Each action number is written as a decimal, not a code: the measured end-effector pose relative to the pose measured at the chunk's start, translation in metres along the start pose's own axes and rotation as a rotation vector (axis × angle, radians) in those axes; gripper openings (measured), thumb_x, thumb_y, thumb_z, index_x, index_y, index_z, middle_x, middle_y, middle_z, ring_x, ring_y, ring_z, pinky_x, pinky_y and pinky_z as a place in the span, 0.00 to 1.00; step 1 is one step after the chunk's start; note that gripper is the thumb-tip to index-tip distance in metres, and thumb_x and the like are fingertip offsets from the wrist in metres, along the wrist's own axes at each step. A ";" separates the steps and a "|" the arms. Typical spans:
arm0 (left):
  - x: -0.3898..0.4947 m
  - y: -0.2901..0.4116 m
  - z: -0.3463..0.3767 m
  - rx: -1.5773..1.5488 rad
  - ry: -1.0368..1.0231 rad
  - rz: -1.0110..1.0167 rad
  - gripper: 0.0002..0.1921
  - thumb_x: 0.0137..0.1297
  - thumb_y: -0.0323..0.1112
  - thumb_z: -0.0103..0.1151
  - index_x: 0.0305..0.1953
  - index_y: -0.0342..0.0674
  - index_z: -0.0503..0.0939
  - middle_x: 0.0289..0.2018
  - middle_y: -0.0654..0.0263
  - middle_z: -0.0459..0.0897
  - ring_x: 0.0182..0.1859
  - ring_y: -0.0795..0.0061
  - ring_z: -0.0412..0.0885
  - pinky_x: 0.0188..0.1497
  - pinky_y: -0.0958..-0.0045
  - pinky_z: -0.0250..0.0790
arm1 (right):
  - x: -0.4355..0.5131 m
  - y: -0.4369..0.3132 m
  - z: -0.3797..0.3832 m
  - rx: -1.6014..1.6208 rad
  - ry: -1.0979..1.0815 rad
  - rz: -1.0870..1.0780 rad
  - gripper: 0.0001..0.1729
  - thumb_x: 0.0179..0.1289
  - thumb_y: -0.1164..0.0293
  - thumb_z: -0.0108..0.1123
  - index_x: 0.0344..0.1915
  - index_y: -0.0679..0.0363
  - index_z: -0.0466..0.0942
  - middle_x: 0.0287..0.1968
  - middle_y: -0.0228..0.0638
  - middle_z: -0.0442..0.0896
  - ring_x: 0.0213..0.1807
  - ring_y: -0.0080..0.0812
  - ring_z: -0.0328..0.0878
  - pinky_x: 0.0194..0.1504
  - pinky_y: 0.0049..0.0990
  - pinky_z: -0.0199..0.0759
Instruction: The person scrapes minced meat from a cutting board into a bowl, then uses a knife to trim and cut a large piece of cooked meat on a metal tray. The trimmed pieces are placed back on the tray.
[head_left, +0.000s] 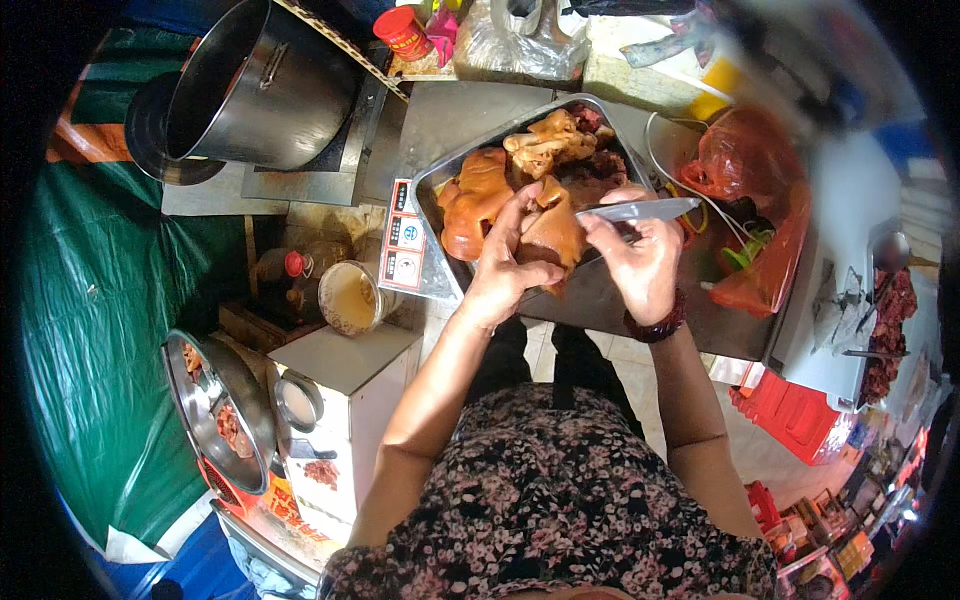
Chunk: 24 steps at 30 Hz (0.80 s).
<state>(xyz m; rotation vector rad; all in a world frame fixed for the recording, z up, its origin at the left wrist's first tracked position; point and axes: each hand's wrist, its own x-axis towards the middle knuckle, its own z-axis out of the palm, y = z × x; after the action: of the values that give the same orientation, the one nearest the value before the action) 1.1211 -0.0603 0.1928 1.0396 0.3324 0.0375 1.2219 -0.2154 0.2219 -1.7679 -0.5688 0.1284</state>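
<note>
My left hand (504, 255) grips a piece of brown cooked meat with skin (553, 229), thumb at its lower end and fingers along its left side. In my right hand (637, 255) is a knife (649, 209), its grey blade pointing right, above the meat's right side. Under both hands sits a rectangular metal tray (426, 178) on a metal table. A large glossy brown piece of cooked meat (480, 199) lies in its left part. Bony cooked pieces (551, 142) and darker meat (604, 169) fill the far part. My right fingers hide most of the knife's handle.
A big steel pot (300, 97) stands at the far left. Red plastic bags (754, 161) lie right of the tray with a white cord. A white bucket (352, 296) and a steel bowl with meat (244, 420) are at left. Darker meat (889, 330) lies far right.
</note>
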 end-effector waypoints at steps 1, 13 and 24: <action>0.000 0.000 0.001 -0.020 -0.003 -0.014 0.52 0.48 0.13 0.59 0.77 0.41 0.51 0.69 0.55 0.68 0.38 0.70 0.85 0.40 0.72 0.80 | 0.000 -0.003 0.002 -0.003 -0.024 -0.049 0.09 0.59 0.84 0.70 0.38 0.67 0.78 0.37 0.34 0.82 0.36 0.22 0.79 0.39 0.23 0.74; -0.003 -0.005 0.000 -0.096 -0.019 -0.041 0.47 0.47 0.12 0.59 0.75 0.40 0.62 0.67 0.58 0.70 0.36 0.77 0.84 0.40 0.76 0.78 | -0.002 0.008 0.006 -0.070 0.078 -0.141 0.09 0.57 0.83 0.70 0.37 0.65 0.79 0.36 0.36 0.82 0.33 0.28 0.80 0.37 0.25 0.74; -0.003 -0.005 0.002 -0.210 0.015 -0.081 0.42 0.48 0.12 0.58 0.71 0.38 0.69 0.52 0.65 0.79 0.35 0.81 0.81 0.41 0.79 0.78 | 0.002 0.001 0.007 0.000 0.053 -0.107 0.09 0.59 0.84 0.70 0.38 0.67 0.78 0.36 0.33 0.81 0.35 0.24 0.79 0.40 0.23 0.75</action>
<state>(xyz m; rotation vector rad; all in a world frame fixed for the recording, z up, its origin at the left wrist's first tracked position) 1.1180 -0.0652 0.1901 0.8170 0.3762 0.0072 1.2218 -0.2086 0.2194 -1.7323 -0.6235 0.0079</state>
